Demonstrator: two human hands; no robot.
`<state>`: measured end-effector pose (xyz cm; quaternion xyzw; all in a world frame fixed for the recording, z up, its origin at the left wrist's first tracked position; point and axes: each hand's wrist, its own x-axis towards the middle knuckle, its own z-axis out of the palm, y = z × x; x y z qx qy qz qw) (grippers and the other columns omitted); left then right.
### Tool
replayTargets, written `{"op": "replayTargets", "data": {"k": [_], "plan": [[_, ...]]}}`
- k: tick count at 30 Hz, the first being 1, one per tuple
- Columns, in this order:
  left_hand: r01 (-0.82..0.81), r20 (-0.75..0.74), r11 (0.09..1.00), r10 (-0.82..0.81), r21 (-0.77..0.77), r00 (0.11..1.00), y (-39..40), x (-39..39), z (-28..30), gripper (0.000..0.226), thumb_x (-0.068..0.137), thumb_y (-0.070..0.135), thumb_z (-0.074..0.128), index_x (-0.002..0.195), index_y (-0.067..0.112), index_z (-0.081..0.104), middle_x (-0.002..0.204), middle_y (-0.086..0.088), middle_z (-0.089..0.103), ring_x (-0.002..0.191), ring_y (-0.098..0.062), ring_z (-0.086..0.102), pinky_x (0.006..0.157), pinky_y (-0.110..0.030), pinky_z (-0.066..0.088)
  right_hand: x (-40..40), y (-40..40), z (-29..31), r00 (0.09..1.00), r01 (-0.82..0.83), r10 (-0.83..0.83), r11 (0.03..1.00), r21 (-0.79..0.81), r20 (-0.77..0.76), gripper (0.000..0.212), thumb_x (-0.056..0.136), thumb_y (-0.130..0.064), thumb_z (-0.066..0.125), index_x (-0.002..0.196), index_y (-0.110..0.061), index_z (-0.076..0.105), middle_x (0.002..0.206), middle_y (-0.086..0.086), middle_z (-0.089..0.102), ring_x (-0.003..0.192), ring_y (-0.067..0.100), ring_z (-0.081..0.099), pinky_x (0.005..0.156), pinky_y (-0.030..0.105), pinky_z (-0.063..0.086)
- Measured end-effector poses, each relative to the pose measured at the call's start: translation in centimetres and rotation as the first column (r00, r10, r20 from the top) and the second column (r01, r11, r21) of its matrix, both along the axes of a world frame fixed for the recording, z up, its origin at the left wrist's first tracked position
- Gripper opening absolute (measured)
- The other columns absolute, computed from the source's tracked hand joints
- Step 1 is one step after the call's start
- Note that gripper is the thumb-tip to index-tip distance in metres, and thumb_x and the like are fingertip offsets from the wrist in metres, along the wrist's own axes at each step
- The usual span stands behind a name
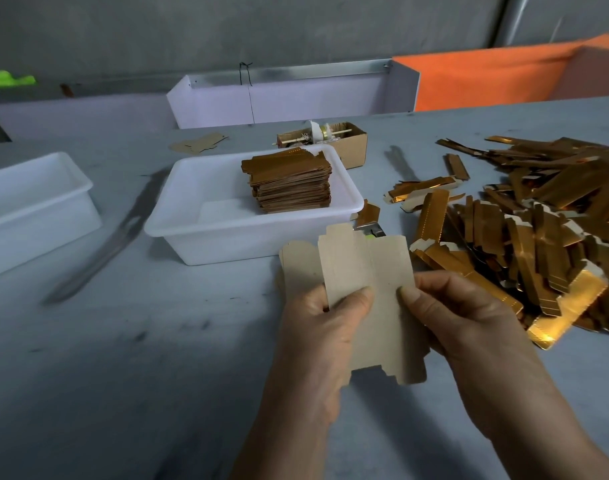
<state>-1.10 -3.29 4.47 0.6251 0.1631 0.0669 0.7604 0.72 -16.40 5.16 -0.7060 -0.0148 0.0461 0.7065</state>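
Observation:
A flat die-cut cardboard box blank (368,271), plain brown side up, is held above the grey table (123,358) in front of me. My left hand (316,327) grips its left half, thumb on top. My right hand (462,317) pinches its right edge, thumb on top. A white tray (192,226) behind it holds a neat stack of gold-faced blanks (289,181). To the right lies a loose pile of folded gold boxes (538,230).
A second white tray (36,202) stands at the left. A small brown carton (348,140) with odds and ends sits behind the middle tray. One loose blank (199,143) lies at the back. White and orange panels (469,81) line the table's far edge.

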Motion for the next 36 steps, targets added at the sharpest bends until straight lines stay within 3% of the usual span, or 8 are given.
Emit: {"op": "replayTargets", "data": {"k": [6,10,14,18,23,27,30,36], "plan": [[-0.085,0.032,0.983,0.08,0.163,0.996,-0.2,0.0,-0.3,0.005,0.082,0.024,0.074,0.08,0.019,0.075,0.076,0.003,0.075,0.075,-0.019,0.071,0.07,-0.042,0.059,-0.6,0.7,-0.3,0.938,0.211,-0.058,0.878,-0.43,0.343,0.012,0.08,-0.032,0.062,0.079,-0.043,0.057,0.082,-0.025,0.057,0.076,-0.005,0.053,0.058,0.013,0.037],[-0.103,0.063,0.975,0.092,0.196,0.994,-0.3,-0.2,-0.6,0.008,0.079,0.027,0.077,0.083,0.02,0.075,0.075,0.005,0.074,0.072,-0.014,0.071,0.063,-0.035,0.057,-1.1,1.3,-0.1,0.823,0.353,0.04,0.745,-0.566,0.566,0.014,0.08,-0.033,0.059,0.092,-0.027,0.064,0.083,-0.014,0.053,0.071,-0.009,0.047,0.05,0.009,0.037],[-0.105,0.09,0.976,0.089,0.191,0.992,-0.2,-0.3,-0.6,0.011,0.081,0.024,0.074,0.087,0.015,0.075,0.07,0.003,0.072,0.064,-0.011,0.068,0.05,-0.022,0.051,-1.9,1.9,0.6,0.924,0.133,0.04,0.898,-0.419,0.381,0.027,0.069,-0.06,0.046,0.086,-0.042,0.055,0.07,-0.011,0.063,0.067,0.001,0.061,0.058,0.007,0.047],[-0.003,0.081,0.964,-0.019,0.265,0.997,-0.3,-0.7,-0.5,0.016,0.09,0.026,0.064,0.08,0.017,0.071,0.061,0.004,0.067,0.056,-0.006,0.063,0.05,-0.02,0.049,-2.0,2.1,0.9,0.972,-0.039,0.075,0.986,-0.165,0.223,0.03,0.071,-0.047,0.055,0.092,-0.026,0.058,0.068,-0.002,0.068,0.057,0.011,0.065,0.051,0.017,0.051],[0.208,0.02,0.943,-0.221,0.259,0.975,0.2,-1.1,0.2,0.023,0.094,0.04,0.054,0.094,0.024,0.071,0.085,-0.002,0.073,0.082,-0.015,0.069,0.074,-0.034,0.059,-1.2,1.6,0.7,0.987,0.025,0.01,0.977,-0.212,0.161,0.034,0.06,-0.047,0.059,0.091,-0.033,0.056,0.066,-0.013,0.062,0.06,-0.002,0.06,0.047,0.007,0.043],[0.279,-0.015,0.956,-0.279,0.092,0.96,0.5,-1.2,0.2,0.052,0.074,0.057,0.055,0.099,0.012,0.067,0.097,-0.024,0.065,0.098,-0.041,0.061,0.095,-0.063,0.044,-0.5,0.9,0.7,1.0,-0.005,0.009,0.992,-0.127,0.028,0.036,0.053,-0.043,0.063,0.085,-0.026,0.06,0.064,-0.015,0.061,0.062,-0.009,0.058,0.047,0.012,0.041],[0.285,0.002,0.955,-0.286,0.083,0.958,0.6,-1.3,0.0,0.037,0.076,0.054,0.062,0.098,0.026,0.071,0.098,-0.007,0.073,0.099,-0.027,0.067,0.095,-0.056,0.048,-0.4,0.4,0.7,1.0,-0.028,0.028,0.996,-0.087,-0.002,0.032,0.054,-0.039,0.064,0.082,-0.022,0.061,0.071,-0.002,0.062,0.065,0.001,0.062,0.057,0.018,0.041],[0.319,0.014,0.926,-0.329,0.204,0.944,0.7,-1.5,0.1,0.012,0.091,0.027,0.06,0.097,0.023,0.069,0.092,0.007,0.075,0.088,-0.007,0.07,0.078,-0.025,0.054,-0.2,0.0,0.7,0.992,-0.126,0.126,0.992,-0.008,-0.029,0.034,0.061,-0.049,0.058,0.084,-0.027,0.071,0.081,-0.004,0.07,0.08,0.008,0.066,0.077,0.03,0.047]]}}
